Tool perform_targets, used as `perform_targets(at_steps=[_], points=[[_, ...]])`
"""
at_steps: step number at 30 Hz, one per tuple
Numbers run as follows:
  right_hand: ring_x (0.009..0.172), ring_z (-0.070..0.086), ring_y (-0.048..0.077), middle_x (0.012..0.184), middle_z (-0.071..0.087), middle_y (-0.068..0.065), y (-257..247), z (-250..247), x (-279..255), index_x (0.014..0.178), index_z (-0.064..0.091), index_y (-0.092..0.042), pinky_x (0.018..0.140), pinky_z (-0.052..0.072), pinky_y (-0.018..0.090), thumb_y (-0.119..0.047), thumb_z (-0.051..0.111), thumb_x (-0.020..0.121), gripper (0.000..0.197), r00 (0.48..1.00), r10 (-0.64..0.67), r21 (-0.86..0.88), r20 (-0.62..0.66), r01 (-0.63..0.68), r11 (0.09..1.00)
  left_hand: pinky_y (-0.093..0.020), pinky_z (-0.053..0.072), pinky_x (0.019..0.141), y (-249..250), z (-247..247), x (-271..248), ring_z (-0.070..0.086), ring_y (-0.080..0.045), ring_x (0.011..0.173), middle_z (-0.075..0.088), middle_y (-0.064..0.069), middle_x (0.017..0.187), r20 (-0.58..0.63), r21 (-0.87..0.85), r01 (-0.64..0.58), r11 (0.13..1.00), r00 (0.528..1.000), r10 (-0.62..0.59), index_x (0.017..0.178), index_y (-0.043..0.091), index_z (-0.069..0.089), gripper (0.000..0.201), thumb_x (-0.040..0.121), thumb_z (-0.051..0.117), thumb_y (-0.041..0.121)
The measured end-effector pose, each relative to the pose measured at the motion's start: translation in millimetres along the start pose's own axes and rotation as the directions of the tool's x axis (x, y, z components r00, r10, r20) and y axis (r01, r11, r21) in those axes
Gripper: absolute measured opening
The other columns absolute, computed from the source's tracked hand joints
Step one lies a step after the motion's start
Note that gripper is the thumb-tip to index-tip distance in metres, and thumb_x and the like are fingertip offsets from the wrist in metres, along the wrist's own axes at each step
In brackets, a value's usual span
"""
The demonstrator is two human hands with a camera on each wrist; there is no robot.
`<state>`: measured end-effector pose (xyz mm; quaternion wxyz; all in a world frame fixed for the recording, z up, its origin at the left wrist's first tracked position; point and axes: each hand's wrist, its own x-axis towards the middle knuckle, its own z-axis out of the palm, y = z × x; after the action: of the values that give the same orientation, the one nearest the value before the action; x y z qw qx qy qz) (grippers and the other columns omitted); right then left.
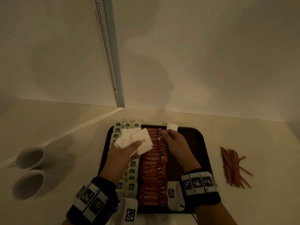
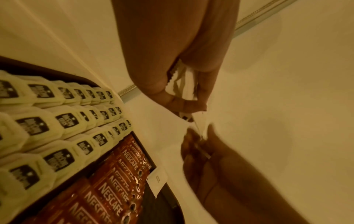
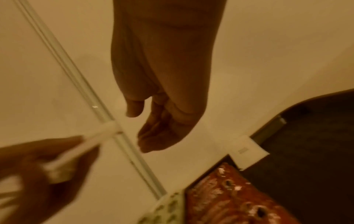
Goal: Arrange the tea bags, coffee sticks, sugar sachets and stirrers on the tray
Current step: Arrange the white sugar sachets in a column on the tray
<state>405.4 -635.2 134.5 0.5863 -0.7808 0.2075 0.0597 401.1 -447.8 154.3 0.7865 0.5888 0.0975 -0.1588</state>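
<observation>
My left hand (image 1: 124, 152) grips a fanned bunch of white sugar sachets (image 1: 138, 138) above the far left of the dark tray (image 1: 188, 143). My right hand (image 1: 172, 140) hovers just to their right with loosely curled fingers and holds nothing (image 3: 162, 121). One sugar sachet (image 1: 172, 127) lies against the tray's far rim, just beyond the right hand. Pale tea bags (image 1: 132, 172) fill the tray's left columns. Orange coffee sticks (image 1: 152, 172) lie stacked in a middle column. Brown stirrers (image 1: 232, 166) lie in a loose pile on the counter to the right of the tray.
Two white cups (image 1: 30, 157) (image 1: 28, 184) stand on the counter to the left of the tray. A wall corner with a hanging bead chain (image 1: 105, 46) rises right behind the tray. The tray's right third shows bare dark surface.
</observation>
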Motion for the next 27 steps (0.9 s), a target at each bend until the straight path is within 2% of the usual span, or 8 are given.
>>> perform_targets(at_steps=[2, 3, 6, 10, 13, 17, 24, 27], points=[[0.085, 0.058, 0.010, 0.101, 0.063, 0.001, 24.8, -11.7, 31.4, 0.104, 0.058, -0.013, 0.067, 0.045, 0.019, -0.034, 0.055, 0.092, 0.024, 0.980, 0.044, -0.194, -0.193, -0.082, 0.978, -0.021, 0.053, 0.053, -0.8, -3.7, 0.3, 0.070, -0.009, 0.070, 0.074, 0.005, 0.083, -0.019, -0.009, 0.009, 1.000, 1.000, -0.009, 0.100, 0.022, 0.064, 0.027, 0.087, 0.061, -0.002], [0.087, 0.056, 0.012, 0.103, 0.062, 0.003, 36.6, -17.1, 45.3, 0.108, 0.056, -0.010, 0.070, 0.045, 0.021, -0.034, 0.058, 0.091, 0.029, 0.967, 0.065, -0.250, -0.246, -0.128, 0.960, -0.020, 0.052, 0.051, -1.1, -5.2, 0.6, 0.068, -0.009, 0.067, 0.074, 0.003, 0.085, -0.022, -0.008, 0.010, 1.000, 1.000, -0.010, 0.101, 0.020, 0.065, 0.026, 0.086, 0.062, -0.001], [0.097, 0.058, 0.020, 0.108, 0.062, 0.011, 62.5, -25.0, 74.3, 0.111, 0.054, -0.003, 0.079, 0.048, 0.029, -0.035, 0.064, 0.086, 0.042, 0.943, 0.120, -0.323, -0.310, -0.223, 0.920, -0.022, 0.052, 0.052, -0.4, -8.0, 0.9, 0.067, -0.012, 0.067, 0.073, -0.003, 0.092, -0.024, -0.009, 0.011, 1.000, 1.000, -0.011, 0.104, 0.017, 0.065, 0.026, 0.085, 0.063, -0.001], [0.095, 0.059, 0.021, 0.106, 0.063, 0.012, 72.7, -23.1, 91.0, 0.110, 0.054, -0.003, 0.075, 0.046, 0.027, -0.032, 0.068, 0.084, 0.041, 0.941, 0.119, -0.342, -0.318, -0.231, 0.911, -0.026, 0.056, 0.058, -0.4, -13.7, 3.0, 0.071, -0.017, 0.082, 0.075, -0.001, 0.093, -0.047, -0.005, 0.003, 1.000, 0.999, -0.003, 0.103, 0.019, 0.066, 0.027, 0.085, 0.064, 0.000], [0.085, 0.056, 0.018, 0.102, 0.063, 0.012, 73.6, -21.3, 97.1, 0.103, 0.056, -0.004, 0.071, 0.043, 0.027, -0.024, 0.068, 0.084, 0.030, 0.943, 0.081, -0.373, -0.324, -0.206, 0.905, -0.025, 0.056, 0.056, 0.8, -16.0, 3.3, 0.070, -0.017, 0.076, 0.075, -0.005, 0.090, -0.071, -0.009, -0.004, 1.000, 0.998, 0.003, 0.102, 0.018, 0.067, 0.025, 0.084, 0.065, 0.001], [0.092, 0.060, 0.023, 0.102, 0.064, 0.011, 72.0, -21.3, 97.3, 0.098, 0.056, -0.005, 0.076, 0.048, 0.029, -0.016, 0.063, 0.087, 0.018, 0.947, 0.008, -0.441, -0.320, -0.157, 0.884, -0.019, 0.049, 0.046, 2.8, -15.7, 1.1, 0.065, -0.009, 0.058, 0.071, -0.002, 0.077, -0.068, 0.014, -0.013, 1.000, 0.998, 0.014, 0.100, 0.016, 0.066, 0.022, 0.085, 0.063, 0.000], [0.089, 0.060, 0.026, 0.097, 0.062, 0.012, 71.8, -25.7, 98.3, 0.097, 0.052, -0.006, 0.079, 0.053, 0.039, -0.018, 0.059, 0.089, 0.016, 0.961, -0.101, -0.587, -0.257, -0.072, 0.806, -0.017, 0.047, 0.045, 0.9, -15.7, 0.0, 0.063, -0.007, 0.056, 0.073, -0.001, 0.080, -0.044, 0.032, -0.009, 0.999, 0.999, 0.010, 0.103, 0.017, 0.066, 0.026, 0.086, 0.062, -0.001], [0.091, 0.060, 0.025, 0.097, 0.062, 0.010, 69.0, -28.1, 96.2, 0.099, 0.052, -0.006, 0.078, 0.053, 0.036, -0.018, 0.064, 0.086, 0.021, 0.962, -0.086, -0.555, -0.258, -0.075, 0.829, -0.017, 0.046, 0.044, 0.0, -15.3, 1.5, 0.064, -0.008, 0.057, 0.072, -0.003, 0.082, -0.038, 0.029, -0.008, 1.000, 0.999, 0.009, 0.105, 0.016, 0.065, 0.026, 0.086, 0.062, 0.000]])
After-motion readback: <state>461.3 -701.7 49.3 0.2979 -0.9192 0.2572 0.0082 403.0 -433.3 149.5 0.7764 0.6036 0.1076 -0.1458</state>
